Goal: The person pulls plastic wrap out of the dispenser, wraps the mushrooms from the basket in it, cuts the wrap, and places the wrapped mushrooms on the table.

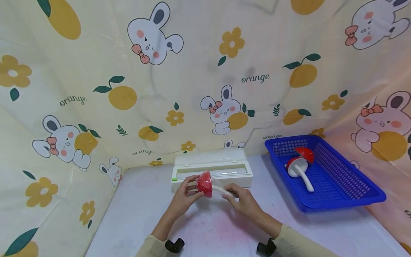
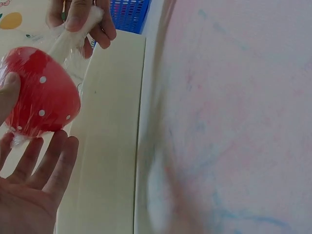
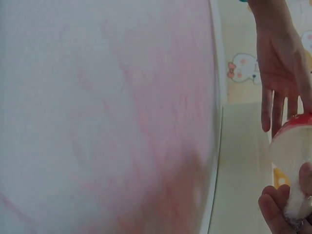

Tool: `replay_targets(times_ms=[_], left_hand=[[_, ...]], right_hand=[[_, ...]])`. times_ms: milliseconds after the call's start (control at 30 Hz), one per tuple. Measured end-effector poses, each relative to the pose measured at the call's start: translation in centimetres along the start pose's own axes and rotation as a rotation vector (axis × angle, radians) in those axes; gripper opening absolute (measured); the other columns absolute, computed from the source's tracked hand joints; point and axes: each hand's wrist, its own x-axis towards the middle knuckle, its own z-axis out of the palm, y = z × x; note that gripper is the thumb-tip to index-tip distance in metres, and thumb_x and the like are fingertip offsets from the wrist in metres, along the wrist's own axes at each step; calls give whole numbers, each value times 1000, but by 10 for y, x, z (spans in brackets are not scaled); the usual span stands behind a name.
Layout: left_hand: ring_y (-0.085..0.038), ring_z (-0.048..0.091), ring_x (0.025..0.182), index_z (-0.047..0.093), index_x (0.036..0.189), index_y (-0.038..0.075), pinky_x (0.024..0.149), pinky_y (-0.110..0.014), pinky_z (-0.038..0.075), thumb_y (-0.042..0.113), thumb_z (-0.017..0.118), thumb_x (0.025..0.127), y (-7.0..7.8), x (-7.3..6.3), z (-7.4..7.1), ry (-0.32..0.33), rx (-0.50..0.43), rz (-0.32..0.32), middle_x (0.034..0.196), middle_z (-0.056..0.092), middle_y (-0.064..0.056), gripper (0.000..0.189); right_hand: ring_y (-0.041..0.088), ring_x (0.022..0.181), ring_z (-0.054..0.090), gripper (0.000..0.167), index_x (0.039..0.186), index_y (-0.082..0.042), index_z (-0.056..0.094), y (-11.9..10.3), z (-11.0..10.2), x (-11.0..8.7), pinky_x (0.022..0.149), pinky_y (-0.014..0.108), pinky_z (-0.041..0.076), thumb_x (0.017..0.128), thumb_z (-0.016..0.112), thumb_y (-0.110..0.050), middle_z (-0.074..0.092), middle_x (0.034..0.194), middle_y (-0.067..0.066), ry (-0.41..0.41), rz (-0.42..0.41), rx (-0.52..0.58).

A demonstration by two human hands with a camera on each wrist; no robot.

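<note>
A toy mushroom (image 1: 204, 184) with a white-dotted red cap and a pale stem lies sideways in the air between both hands, wrapped in clear cling film. My left hand (image 1: 182, 200) holds the cap between thumb and fingertips. The stem's end is pinched by my right hand (image 1: 245, 201), where the film is bunched round the stem (image 2: 73, 39). Just behind the hands stands a white cling film dispenser (image 1: 245, 181), its lid (image 1: 210, 157) raised and a film roll (image 1: 228, 172) inside.
On the right, a blue plastic basket (image 1: 343, 201) holds a mushroom with a white stem (image 1: 302, 173) and another red cap (image 1: 306, 153). A patterned curtain (image 1: 192, 82) hangs behind and beside the white table (image 1: 138, 207), which has faint pink stains.
</note>
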Motion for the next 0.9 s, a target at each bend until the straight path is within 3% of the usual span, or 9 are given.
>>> replay_targets(times_ms=[233,433,600,700,800,900], left_hand=[[-34,65,129,49,154,15,102,-35,59,20,83,97,-1,0,4,40,12,13,150,55,-12,66],[-30,65,124,53,152,17,98,-30,60,17,83,96,-3,1,7,99,2,5,144,58,-10,63],[-30,63,127,44,155,16,100,-27,58,20,85,95,-4,1,10,171,-78,-33,144,59,-14,72],[-31,62,130,45,151,11,102,-26,57,23,84,96,-6,2,12,202,-126,-61,145,59,-15,69],[-33,61,133,51,146,10,104,-29,57,28,82,98,-5,2,14,207,-131,-90,147,57,-16,60],[-37,60,135,47,148,11,104,-35,58,31,76,102,-2,1,17,185,-122,-115,150,54,-19,58]], right_hand=[[13,93,76,22,111,-10,73,-1,4,-2,80,30,65,93,83,-4,81,105,6,7,-7,33],[12,92,75,20,112,-7,72,-4,9,-4,80,28,64,94,82,-6,81,105,8,-20,-1,80],[16,91,77,23,115,-5,71,-9,12,-4,76,27,64,94,82,-5,81,106,12,-7,17,126],[15,89,77,24,115,-4,71,-12,14,-3,73,26,64,94,82,-5,81,105,14,-1,35,136],[11,88,76,24,115,-5,71,-14,15,-3,71,26,64,93,83,-5,81,104,12,4,62,140],[9,87,75,25,114,-6,71,-15,16,-4,71,26,64,93,84,-5,81,103,10,16,86,152]])
